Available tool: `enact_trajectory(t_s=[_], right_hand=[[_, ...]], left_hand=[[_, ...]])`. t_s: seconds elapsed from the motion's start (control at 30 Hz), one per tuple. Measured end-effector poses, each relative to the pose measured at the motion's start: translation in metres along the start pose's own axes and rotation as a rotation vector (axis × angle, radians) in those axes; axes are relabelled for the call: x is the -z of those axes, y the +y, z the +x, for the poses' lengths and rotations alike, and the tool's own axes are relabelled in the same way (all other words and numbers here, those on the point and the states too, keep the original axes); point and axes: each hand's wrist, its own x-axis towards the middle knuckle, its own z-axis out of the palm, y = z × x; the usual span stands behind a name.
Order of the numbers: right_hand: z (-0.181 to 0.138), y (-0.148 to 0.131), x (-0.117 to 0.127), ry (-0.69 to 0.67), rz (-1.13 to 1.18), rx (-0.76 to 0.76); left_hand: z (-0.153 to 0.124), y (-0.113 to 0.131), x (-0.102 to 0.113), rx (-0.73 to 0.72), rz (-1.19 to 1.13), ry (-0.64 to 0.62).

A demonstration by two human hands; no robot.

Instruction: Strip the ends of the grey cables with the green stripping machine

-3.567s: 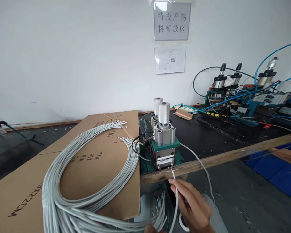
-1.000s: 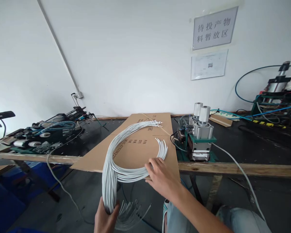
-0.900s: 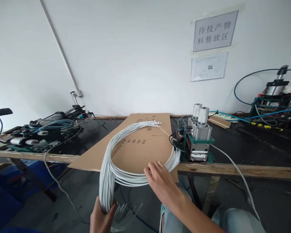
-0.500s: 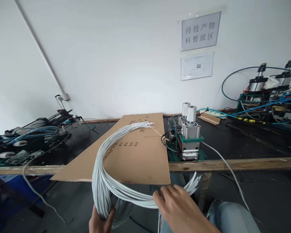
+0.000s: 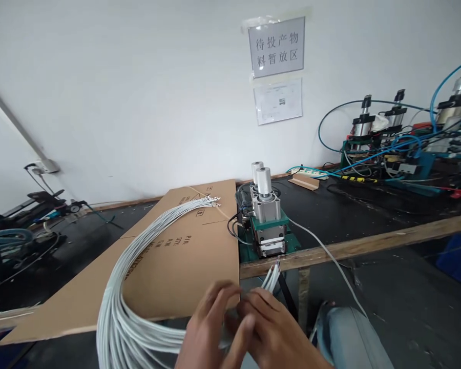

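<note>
Both hands meet low in front of the person, just below the wooden edge of the black tabletop point(image 5: 369, 215). The left hand point(image 5: 209, 330) and the right hand point(image 5: 271, 328) are pressed close together, fingers curled around the near end of a thick bundle of pale grey cables point(image 5: 138, 246). They are closed on it side by side, though motion blur hides exactly how each finger sits. From between the hands a few cable tips point(image 5: 272, 274) fan upward and to the right, ending just under the front face of a small green and silver pneumatic press point(image 5: 267, 225) that stands at the tabletop's edge; whether the tips touch it I cannot tell. To the left of the hands the bundle sweeps down and round in a wide loop, then climbs across a large flat sheet of brown cardboard point(image 5: 200, 266) lying on the tabletop, where its far ends, fitted with small metal terminals point(image 5: 211, 201), rest near the back. A single grey cord point(image 5: 322, 251) runs from the press off the tabletop's edge to the right of the hands, passing by the person's knee in light jeans point(image 5: 349, 338). Further right, well apart, stand more pneumatic machines with blue hoses point(image 5: 399, 148), and a grey wall sign with Chinese characters point(image 5: 276, 47) hangs above.
</note>
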Motion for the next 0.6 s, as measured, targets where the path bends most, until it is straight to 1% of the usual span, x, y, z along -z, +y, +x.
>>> enact_trajectory(t_s=[0.07, 0.1, 0.17, 0.2, 0.33, 0.4, 0.47, 0.5, 0.53, 0.57, 0.6], right_hand=[[-0.001, 0.000, -0.004, 0.088, -0.006, -0.001], [-0.001, 0.001, -0.007, 0.115, -0.025, 0.010], [0.000, 0.004, -0.012, 0.114, -0.027, 0.024], [0.001, 0.005, -0.014, 0.128, -0.003, 0.031], [0.000, 0.011, -0.019, 0.199, 0.163, -0.028], [-0.009, 0.011, -0.018, 0.184, 0.128, -0.036], [-0.023, 0.008, -0.018, 0.210, 0.012, -0.049], [-0.031, 0.006, -0.018, 0.245, -0.032, -0.118], [-0.038, 0.002, -0.019, 0.294, -0.035, -0.237], [-0.044, -0.002, -0.020, 0.340, 0.026, -0.396], [-0.047, -0.006, -0.021, 0.383, 0.150, -0.577]], left_hand=[[0.043, 0.028, 0.002, 0.096, -0.117, -0.288], [0.060, 0.035, 0.003, 0.137, -0.156, -0.400], [0.080, 0.039, 0.004, 0.165, -0.195, -0.534], [0.084, 0.037, 0.004, 0.174, -0.219, -0.559], [0.079, 0.022, -0.003, 0.217, -0.369, -0.527], [0.075, 0.018, -0.010, 0.267, -0.459, -0.497], [0.073, 0.015, -0.017, 0.354, -0.623, -0.443], [0.074, 0.014, -0.020, 0.393, -0.715, -0.418], [0.074, 0.013, -0.023, 0.419, -0.792, -0.399], [0.076, 0.013, -0.025, 0.422, -0.838, -0.393], [0.077, 0.012, -0.027, 0.402, -0.852, -0.392]])
